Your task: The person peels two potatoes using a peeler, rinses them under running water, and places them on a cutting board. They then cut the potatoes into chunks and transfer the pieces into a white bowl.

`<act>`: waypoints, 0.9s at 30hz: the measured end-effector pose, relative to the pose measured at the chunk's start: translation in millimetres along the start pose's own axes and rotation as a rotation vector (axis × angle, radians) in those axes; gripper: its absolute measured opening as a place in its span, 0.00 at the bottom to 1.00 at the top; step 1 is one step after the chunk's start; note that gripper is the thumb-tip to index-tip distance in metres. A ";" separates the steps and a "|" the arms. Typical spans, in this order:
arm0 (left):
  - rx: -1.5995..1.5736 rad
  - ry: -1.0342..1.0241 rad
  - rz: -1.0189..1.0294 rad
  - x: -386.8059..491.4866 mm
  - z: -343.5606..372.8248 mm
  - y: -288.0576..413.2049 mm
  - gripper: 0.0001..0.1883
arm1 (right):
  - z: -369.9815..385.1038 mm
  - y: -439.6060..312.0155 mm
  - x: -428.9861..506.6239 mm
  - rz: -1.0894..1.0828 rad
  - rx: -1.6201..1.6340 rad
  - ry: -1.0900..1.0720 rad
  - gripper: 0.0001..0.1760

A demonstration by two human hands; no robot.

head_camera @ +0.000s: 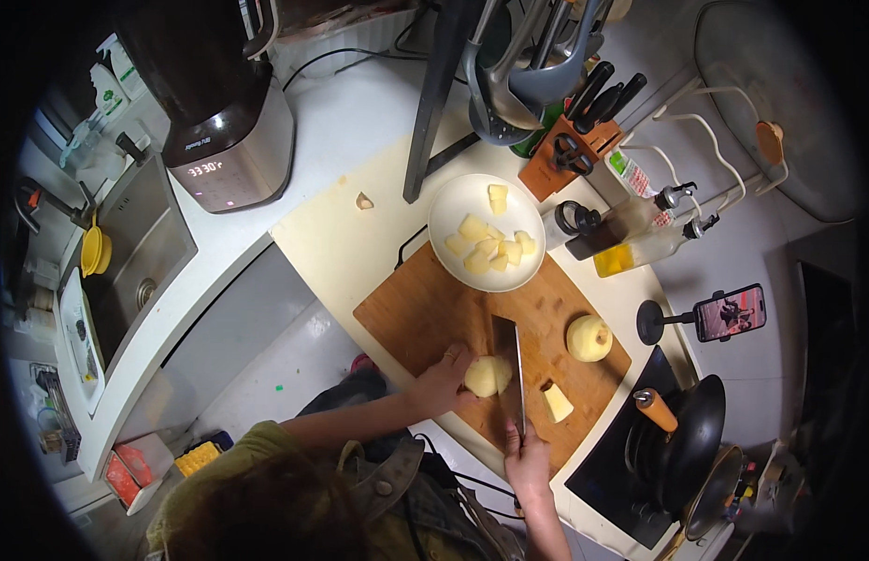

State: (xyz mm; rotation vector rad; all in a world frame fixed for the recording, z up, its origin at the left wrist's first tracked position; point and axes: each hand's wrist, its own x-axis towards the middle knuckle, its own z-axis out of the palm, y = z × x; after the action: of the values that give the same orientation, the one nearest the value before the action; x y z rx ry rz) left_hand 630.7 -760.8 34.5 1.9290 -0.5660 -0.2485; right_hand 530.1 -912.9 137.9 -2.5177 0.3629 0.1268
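My left hand (445, 379) holds a peeled fruit piece (480, 377), apparently apple, against the wooden cutting board (434, 308). In my right hand (527, 459) is the handle of a cleaver (508, 350), whose broad blade stands upright along the piece's right side, hiding part of it. Whether the edge has entered the fruit cannot be told. Right of the blade lies a cut wedge (558, 403) with a dark bit at one end. A whole peeled fruit (589, 338) sits farther right. Cut chunks (485, 247) fill part of a white plate (448, 203) overlapping the board's far edge.
Beyond the plate stand a knife block (550, 158), hanging ladles (508, 98), and oil bottles (616, 259). A phone on a stand (730, 312) and a black pan (694, 435) are at right. A blender (231, 154) and a sink (154, 259) lie left.
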 end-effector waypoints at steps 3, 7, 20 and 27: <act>-0.127 -0.105 -0.044 6.8 -4.7 -6.7 0.26 | 7.3 -7.5 -1.4 -0.010 -0.030 0.024 0.10; -0.022 -0.183 -0.013 14.3 -7.4 -7.7 0.28 | 16.9 -12.7 0.0 0.017 0.009 0.045 0.11; 0.040 -0.239 0.010 22.4 -11.3 -7.2 0.25 | 30.9 -14.1 0.2 0.258 0.099 -0.043 0.11; 0.061 -0.305 0.000 26.3 -10.7 -10.3 0.24 | 34.4 -17.2 11.8 0.177 -0.055 -0.079 0.11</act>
State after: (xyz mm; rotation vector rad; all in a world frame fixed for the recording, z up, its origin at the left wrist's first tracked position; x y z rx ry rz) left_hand 660.8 -761.8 31.8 1.9626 -0.7816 -0.5369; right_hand 545.9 -882.5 117.0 -2.5229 0.5558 0.3089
